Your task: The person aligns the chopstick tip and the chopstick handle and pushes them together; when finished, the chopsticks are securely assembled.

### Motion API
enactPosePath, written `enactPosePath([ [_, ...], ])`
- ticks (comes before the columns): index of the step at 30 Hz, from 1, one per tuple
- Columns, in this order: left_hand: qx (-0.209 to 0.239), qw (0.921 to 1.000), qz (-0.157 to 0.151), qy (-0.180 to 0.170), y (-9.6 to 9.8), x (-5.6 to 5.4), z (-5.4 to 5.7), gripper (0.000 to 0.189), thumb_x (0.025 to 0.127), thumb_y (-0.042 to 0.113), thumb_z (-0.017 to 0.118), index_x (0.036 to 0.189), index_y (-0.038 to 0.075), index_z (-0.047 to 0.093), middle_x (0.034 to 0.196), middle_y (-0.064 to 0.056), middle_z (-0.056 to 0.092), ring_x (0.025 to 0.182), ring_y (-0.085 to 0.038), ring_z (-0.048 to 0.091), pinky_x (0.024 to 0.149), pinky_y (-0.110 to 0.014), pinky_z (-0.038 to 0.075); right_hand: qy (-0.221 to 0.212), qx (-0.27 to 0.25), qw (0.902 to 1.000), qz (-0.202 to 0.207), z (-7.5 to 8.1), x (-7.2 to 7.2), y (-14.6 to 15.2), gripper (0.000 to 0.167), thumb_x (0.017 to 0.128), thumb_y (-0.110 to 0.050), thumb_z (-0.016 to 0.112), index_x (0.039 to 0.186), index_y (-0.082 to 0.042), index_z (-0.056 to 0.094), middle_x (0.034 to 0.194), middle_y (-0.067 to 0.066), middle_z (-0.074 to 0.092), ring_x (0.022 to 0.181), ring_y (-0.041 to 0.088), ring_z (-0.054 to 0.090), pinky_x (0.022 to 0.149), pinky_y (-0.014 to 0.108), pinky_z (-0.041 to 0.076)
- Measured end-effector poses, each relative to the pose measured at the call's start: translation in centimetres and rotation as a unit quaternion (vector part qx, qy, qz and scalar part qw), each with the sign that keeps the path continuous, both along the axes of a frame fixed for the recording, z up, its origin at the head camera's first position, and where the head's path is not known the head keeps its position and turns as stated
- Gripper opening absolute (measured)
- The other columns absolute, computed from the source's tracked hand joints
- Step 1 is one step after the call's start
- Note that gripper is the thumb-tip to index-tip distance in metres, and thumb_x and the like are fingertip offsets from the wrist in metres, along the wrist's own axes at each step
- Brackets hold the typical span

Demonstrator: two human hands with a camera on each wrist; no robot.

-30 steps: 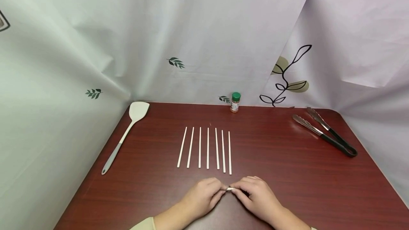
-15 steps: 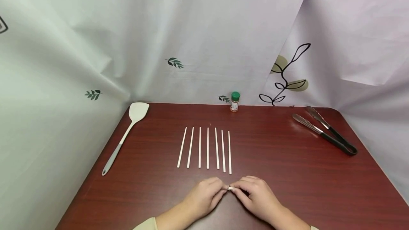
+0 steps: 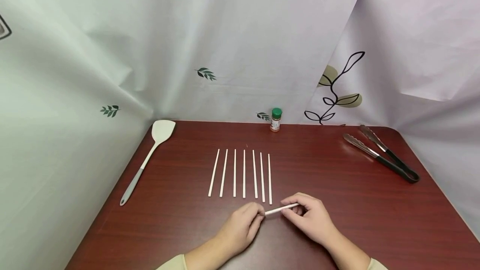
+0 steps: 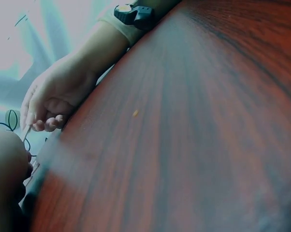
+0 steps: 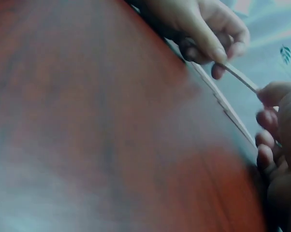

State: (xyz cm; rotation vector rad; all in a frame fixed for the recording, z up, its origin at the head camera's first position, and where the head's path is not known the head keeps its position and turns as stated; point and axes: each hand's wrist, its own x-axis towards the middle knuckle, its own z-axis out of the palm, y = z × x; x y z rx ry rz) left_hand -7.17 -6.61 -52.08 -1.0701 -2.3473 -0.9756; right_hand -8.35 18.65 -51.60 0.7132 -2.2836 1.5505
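Observation:
A thin white chopstick (image 3: 276, 210) spans the gap between the two hands, tilted up toward the right. The left hand (image 3: 241, 226) pinches its left end between thumb and fingers. Farther along, the right hand (image 3: 309, 218) holds the other end, the tip showing past its fingers. In the right wrist view the chopstick (image 5: 241, 77) runs from one hand's fingertips to the other's. Just beyond the hands, several more white chopsticks (image 3: 244, 174) lie side by side in a row, apart from one another. In the left wrist view the chopstick is mostly hidden.
A white spatula (image 3: 148, 157) with a grey handle lies at the left edge of the dark red table (image 3: 168, 224). Metal tongs (image 3: 382, 155) with black handles lie spread at the right. A green-capped spice jar (image 3: 276, 120) stands at the back, before a hanging printed cloth (image 3: 240, 45).
The right hand has moved right and slightly away from the body, so the hands are farther apart. Much more of the chopstick shows between them. The left hand has barely shifted.

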Motion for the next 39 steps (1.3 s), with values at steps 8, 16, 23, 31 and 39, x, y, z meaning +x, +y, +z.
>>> enactPosePath([
  [8, -0.041, 0.9939, -0.096, 0.036, 0.0, -0.2, 0.5, 0.018, 0.098, 0.008, 0.070, 0.113, 0.016, 0.069, 0.110, 0.009, 0.069, 0.105, -0.005, 0.066, 0.097, -0.021, 0.051, -0.122, -0.125, 0.9845, 0.019, 0.2, -0.7, 0.6, 0.041, 0.092, 0.013, 0.073, 0.130, 0.014, 0.058, 0.089, 0.006, 0.070, 0.075, 0.005, 0.063, 0.063, 0.021, 0.053],
  [16, -0.115, 0.9810, -0.145, 0.059, 0.4, -0.8, 0.6, 0.040, 0.089, 0.033, 0.084, 0.124, 0.022, 0.071, 0.119, 0.012, 0.067, 0.106, -0.004, 0.059, 0.100, -0.022, 0.046, -0.130, -0.142, 0.9813, 0.001, 0.3, -1.9, 0.5, 0.053, 0.092, 0.014, 0.072, 0.140, 0.015, 0.049, 0.086, 0.004, 0.069, 0.073, 0.005, 0.061, 0.064, 0.019, 0.050],
  [23, -0.141, 0.9775, -0.121, 0.099, 1.5, -1.6, 0.5, 0.040, 0.092, 0.044, 0.081, 0.126, 0.025, 0.072, 0.119, 0.011, 0.066, 0.109, -0.007, 0.059, 0.097, -0.027, 0.042, -0.129, -0.132, 0.9828, -0.009, 0.1, -2.6, 0.2, 0.054, 0.096, 0.011, 0.070, 0.146, 0.011, 0.049, 0.086, 0.007, 0.067, 0.070, 0.009, 0.060, 0.060, 0.022, 0.052],
  [31, -0.150, 0.9738, -0.059, 0.160, 1.9, -2.3, 0.3, 0.046, 0.089, 0.056, 0.079, 0.123, 0.026, 0.073, 0.134, 0.005, 0.062, 0.121, -0.014, 0.059, 0.097, -0.035, 0.040, -0.011, 0.018, 0.9954, -0.093, 0.2, -4.0, 0.2, 0.054, 0.091, 0.000, 0.077, 0.142, 0.003, 0.061, 0.100, 0.007, 0.067, 0.084, 0.015, 0.061, 0.070, 0.022, 0.052],
  [39, -0.164, 0.9754, -0.024, 0.145, 2.9, -2.8, 0.6, 0.035, 0.088, 0.052, 0.080, 0.113, 0.028, 0.076, 0.135, 0.005, 0.065, 0.125, -0.015, 0.058, 0.097, -0.037, 0.043, -0.036, 0.194, 0.9651, -0.172, 0.4, -6.3, -0.2, 0.051, 0.091, -0.022, 0.078, 0.138, -0.003, 0.069, 0.123, 0.014, 0.064, 0.120, 0.041, 0.051, 0.099, 0.059, 0.038],
])
